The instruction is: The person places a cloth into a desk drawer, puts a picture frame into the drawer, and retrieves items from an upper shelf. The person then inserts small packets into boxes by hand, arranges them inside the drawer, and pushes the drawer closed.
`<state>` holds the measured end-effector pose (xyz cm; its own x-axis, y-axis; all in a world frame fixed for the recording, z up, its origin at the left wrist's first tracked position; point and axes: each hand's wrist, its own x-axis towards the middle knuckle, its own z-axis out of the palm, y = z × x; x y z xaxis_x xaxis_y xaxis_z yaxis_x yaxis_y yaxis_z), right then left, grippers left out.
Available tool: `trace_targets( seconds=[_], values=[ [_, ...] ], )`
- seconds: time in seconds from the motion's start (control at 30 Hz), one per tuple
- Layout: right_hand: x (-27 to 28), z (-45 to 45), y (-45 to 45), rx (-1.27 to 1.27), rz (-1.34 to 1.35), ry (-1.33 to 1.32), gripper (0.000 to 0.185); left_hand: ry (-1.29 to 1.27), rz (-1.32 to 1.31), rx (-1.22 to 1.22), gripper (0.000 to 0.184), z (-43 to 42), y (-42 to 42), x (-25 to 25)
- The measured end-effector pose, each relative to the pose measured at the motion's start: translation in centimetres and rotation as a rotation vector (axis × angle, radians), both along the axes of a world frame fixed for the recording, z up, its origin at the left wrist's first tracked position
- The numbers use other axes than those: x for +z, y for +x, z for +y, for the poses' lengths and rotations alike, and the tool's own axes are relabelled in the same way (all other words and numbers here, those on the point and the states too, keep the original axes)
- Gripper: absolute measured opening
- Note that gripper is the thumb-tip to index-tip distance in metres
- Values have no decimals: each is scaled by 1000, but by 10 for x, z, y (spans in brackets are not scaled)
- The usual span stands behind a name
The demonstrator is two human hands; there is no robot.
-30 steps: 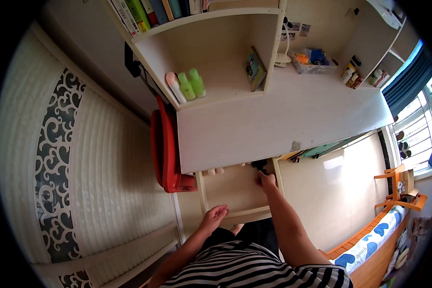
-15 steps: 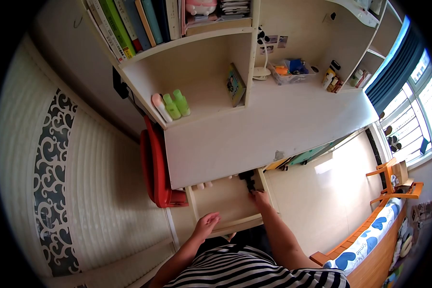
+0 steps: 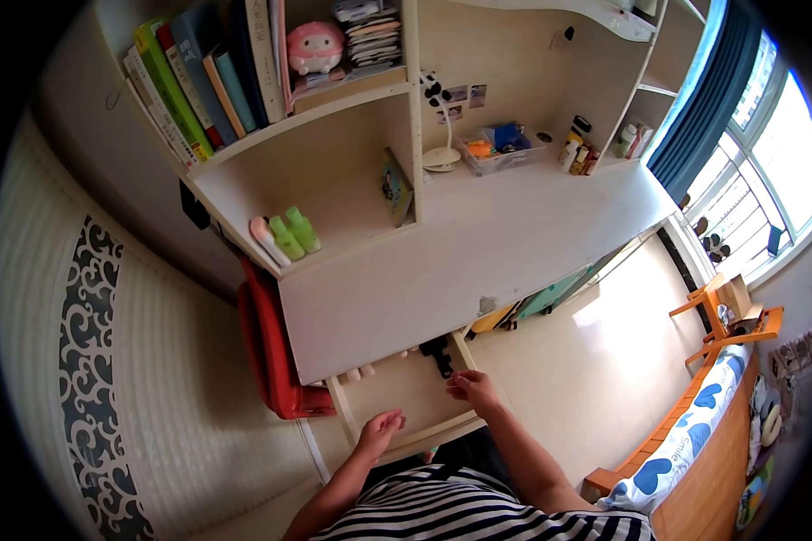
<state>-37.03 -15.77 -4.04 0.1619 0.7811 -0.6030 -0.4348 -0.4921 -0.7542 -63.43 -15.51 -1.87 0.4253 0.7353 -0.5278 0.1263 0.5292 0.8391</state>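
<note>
Below the desk edge, a pulled-out drawer (image 3: pixel 404 397) lies in front of me. At its back right is a black object (image 3: pixel 438 357) whose kind I cannot make out; small pale rounded things (image 3: pixel 361 371) sit at the back left, partly under the desktop. My left hand (image 3: pixel 381 435) hovers near the drawer's front left, fingers stretched out and holding nothing. Over the right side of the drawer is my right hand (image 3: pixel 475 389), apart from the black object. Its fingers are loosely bent, with nothing visible in them.
The white desk (image 3: pixel 460 257) carries a lamp (image 3: pixel 442 158), a clear plastic box (image 3: pixel 501 155) and green bottles (image 3: pixel 299 230) in a shelf bay. A red chair (image 3: pixel 271 347) stands close on the left. Right of the drawer are coloured folders (image 3: pixel 550 293) beneath the desktop.
My right hand has come away from the black object and lifted toward me. The left hand stays near the drawer's front. The view has shifted, showing more of the upper shelves.
</note>
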Motion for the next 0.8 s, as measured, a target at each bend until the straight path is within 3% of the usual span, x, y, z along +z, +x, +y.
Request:
trace_targets(
  seconds=[0.2, 0.4, 0.8],
  values=[
    [24, -4, 22, -73, 15, 41, 18, -12, 30, -63, 34, 11, 30, 5],
    [53, 24, 55, 81, -46, 48, 18, 23, 33, 36, 32, 26, 58, 13],
    [54, 110, 108, 266, -129, 223, 21, 63, 41, 173, 27, 57, 122, 25]
  ],
)
